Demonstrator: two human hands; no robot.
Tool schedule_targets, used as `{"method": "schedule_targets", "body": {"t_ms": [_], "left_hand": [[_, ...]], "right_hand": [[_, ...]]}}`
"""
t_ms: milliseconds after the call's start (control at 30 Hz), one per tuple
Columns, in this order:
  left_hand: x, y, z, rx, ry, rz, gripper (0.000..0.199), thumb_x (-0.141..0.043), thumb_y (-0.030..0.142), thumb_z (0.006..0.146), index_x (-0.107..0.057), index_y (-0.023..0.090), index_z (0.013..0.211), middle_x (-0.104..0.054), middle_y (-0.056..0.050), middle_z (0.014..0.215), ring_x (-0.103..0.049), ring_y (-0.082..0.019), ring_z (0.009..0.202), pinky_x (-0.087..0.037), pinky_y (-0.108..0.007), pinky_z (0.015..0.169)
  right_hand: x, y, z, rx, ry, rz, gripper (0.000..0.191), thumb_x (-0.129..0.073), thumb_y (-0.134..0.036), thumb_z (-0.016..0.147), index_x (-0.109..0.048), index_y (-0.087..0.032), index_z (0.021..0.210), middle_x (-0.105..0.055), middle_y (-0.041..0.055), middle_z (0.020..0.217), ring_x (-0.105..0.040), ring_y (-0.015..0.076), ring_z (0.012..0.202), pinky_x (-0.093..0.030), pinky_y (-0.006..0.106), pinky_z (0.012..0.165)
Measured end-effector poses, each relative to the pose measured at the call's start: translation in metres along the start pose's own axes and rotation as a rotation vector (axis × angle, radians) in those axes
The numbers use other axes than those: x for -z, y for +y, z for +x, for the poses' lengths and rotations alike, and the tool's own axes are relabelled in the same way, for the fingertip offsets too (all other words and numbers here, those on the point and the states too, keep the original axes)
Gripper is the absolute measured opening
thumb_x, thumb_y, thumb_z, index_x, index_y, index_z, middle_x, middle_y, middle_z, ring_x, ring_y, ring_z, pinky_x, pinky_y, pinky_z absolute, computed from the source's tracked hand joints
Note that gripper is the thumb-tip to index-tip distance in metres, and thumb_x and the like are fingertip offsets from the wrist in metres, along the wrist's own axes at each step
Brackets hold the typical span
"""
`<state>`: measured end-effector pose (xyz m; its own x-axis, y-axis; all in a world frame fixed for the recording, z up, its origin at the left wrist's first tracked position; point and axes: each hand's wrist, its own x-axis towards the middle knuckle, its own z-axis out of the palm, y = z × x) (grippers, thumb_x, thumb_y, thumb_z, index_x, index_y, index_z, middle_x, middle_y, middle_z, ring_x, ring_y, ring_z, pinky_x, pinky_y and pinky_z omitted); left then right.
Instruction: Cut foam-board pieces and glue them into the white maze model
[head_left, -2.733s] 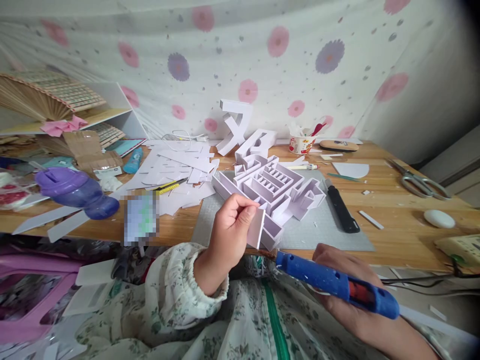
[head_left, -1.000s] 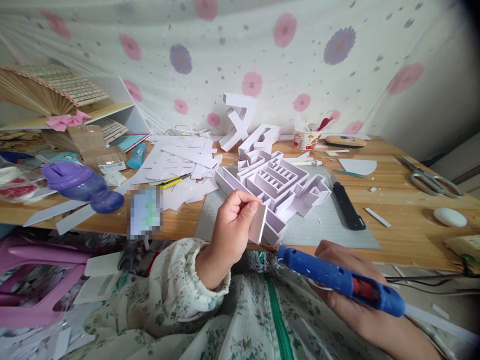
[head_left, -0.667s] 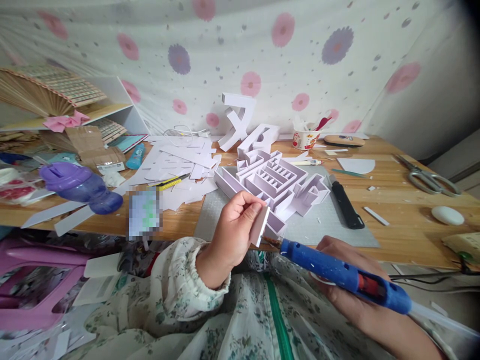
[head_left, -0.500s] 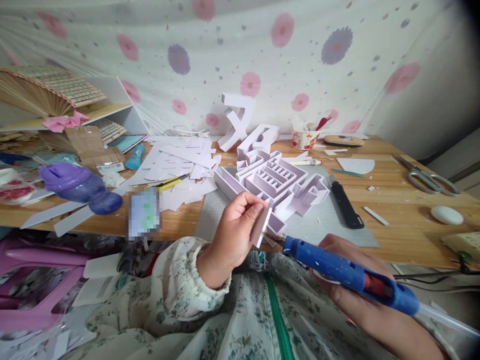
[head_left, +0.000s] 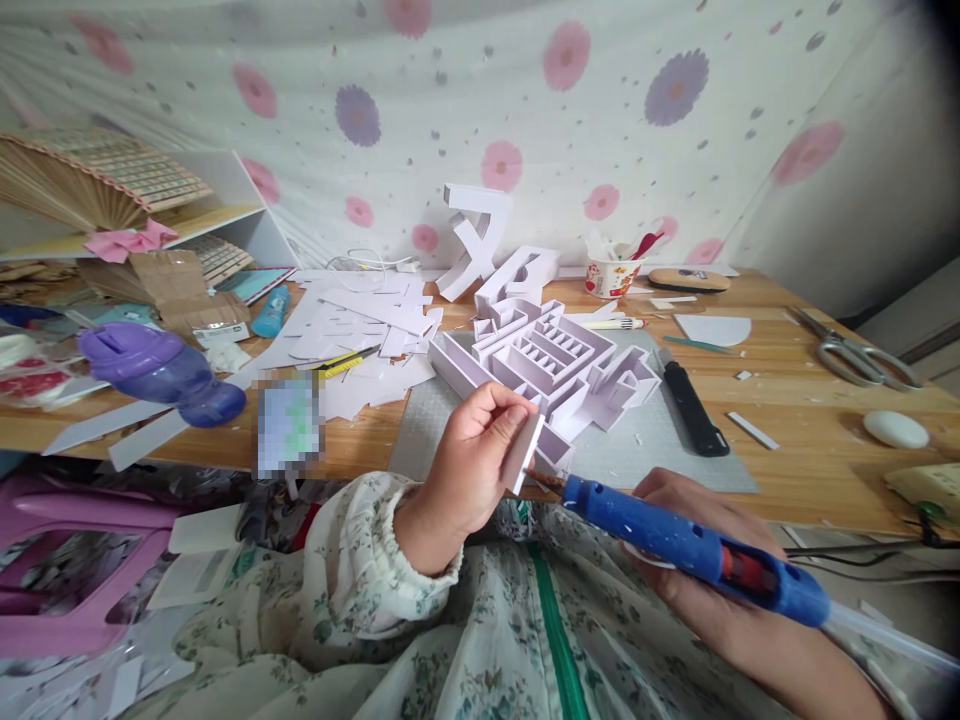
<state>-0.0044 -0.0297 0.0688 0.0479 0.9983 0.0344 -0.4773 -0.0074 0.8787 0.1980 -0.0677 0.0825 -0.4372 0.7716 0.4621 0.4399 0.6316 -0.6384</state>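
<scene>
My left hand [head_left: 472, 465] pinches a small white foam board piece [head_left: 523, 455] between thumb and fingers, edge turned to the right. My right hand [head_left: 705, 560] is wrapped round a blue hot glue gun [head_left: 660, 525], with a clear glue stick [head_left: 892, 640] running out of its back end. The gun's nozzle is at the edge of the board piece; whether it touches cannot be made out. Beyond my hands, a white built-up structure of thin walls and steps [head_left: 547, 350] lies on a grey cutting mat [head_left: 420, 430].
White board scraps and a yellow utility knife [head_left: 349, 362] lie left of the mat. A black cutter [head_left: 694, 410], scissors [head_left: 855, 350] and a white egg-shaped object [head_left: 895, 429] are on the right. A purple bottle [head_left: 161, 365] lies at the left; white letter shapes [head_left: 480, 240] stand behind.
The glue gun has shifted very slightly to the left, its nozzle nearer the board piece. My left hand stays almost still.
</scene>
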Motion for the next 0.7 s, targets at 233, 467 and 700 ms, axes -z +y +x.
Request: {"method": "schedule_targets", "body": {"t_ms": [233,467,700], "left_hand": [[0.0019,-0.0012,-0.0011,-0.015,0.0,0.014,0.029,-0.075,0.04,0.076,-0.058,0.017,0.08,-0.054,0.007,0.059,-0.044,-0.005,0.044,-0.036,-0.017,0.043],[0.0023,-0.0005,-0.001,-0.038,0.015,0.034,0.03,-0.077,0.041,0.075,-0.059,0.017,0.078,-0.054,0.006,0.06,-0.044,-0.005,0.047,-0.037,-0.018,0.046],[0.0004,0.0022,-0.0024,-0.049,0.038,0.063,0.03,-0.078,0.041,0.073,-0.061,0.017,0.077,-0.057,0.004,0.061,-0.048,-0.006,0.051,-0.036,-0.016,0.047]], "right_hand": [[-0.0016,0.0052,-0.0035,0.004,0.004,-0.004,0.01,-0.052,-0.018,0.08,-0.051,-0.022,0.071,-0.054,-0.0024,0.063,-0.053,0.0105,0.05,-0.042,0.022,0.047],[-0.0011,0.0079,-0.0063,0.026,-0.009,0.014,0.008,-0.05,-0.016,0.079,-0.053,-0.021,0.073,-0.055,-0.0009,0.065,-0.054,0.0113,0.053,-0.043,0.023,0.048],[-0.0007,0.0016,-0.0044,-0.02,0.018,-0.02,0.012,-0.053,-0.019,0.081,-0.052,-0.021,0.069,-0.052,-0.002,0.061,-0.051,0.0104,0.049,-0.041,0.022,0.045]]}}
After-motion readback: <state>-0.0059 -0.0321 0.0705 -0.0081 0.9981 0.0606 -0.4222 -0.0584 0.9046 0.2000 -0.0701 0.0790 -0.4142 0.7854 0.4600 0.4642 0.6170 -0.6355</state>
